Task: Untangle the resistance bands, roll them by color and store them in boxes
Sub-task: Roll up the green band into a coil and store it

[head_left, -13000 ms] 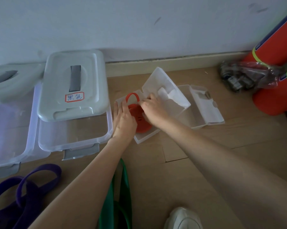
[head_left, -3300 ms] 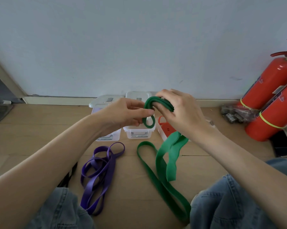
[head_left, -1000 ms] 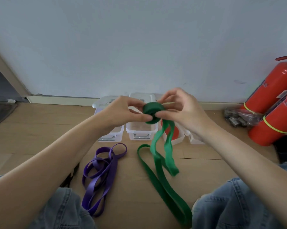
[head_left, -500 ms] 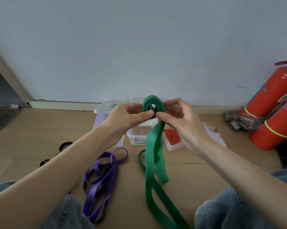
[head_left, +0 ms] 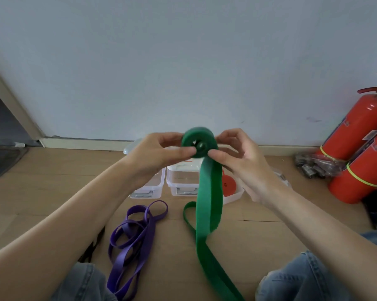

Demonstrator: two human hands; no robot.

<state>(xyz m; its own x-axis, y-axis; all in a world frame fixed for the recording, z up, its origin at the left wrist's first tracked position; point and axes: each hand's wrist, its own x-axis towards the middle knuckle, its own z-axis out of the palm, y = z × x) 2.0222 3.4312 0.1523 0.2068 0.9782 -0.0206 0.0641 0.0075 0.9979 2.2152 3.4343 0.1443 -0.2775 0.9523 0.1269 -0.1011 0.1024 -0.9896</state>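
I hold a green resistance band (head_left: 208, 205) up in front of me, its top end wound into a tight roll (head_left: 199, 141). My left hand (head_left: 159, 152) pinches the roll from the left, my right hand (head_left: 237, 153) from the right. The loose tail hangs down to the floor between my knees. A purple band (head_left: 133, 237) lies in loose loops on the floor at the left. A rolled red band (head_left: 229, 185) sits in a small open white box (head_left: 234, 197) behind the green tail.
Two clear lidded storage boxes (head_left: 184, 181) (head_left: 149, 187) stand near the wall. Two red fire extinguishers (head_left: 361, 164) lean at the right, a plastic bag of metal parts (head_left: 315, 166) beside them. A dark strap (head_left: 92, 246) peeks out by my left arm.
The green roll has grown thicker as both hands wound more band onto it. The hanging tail has shortened and straightened.
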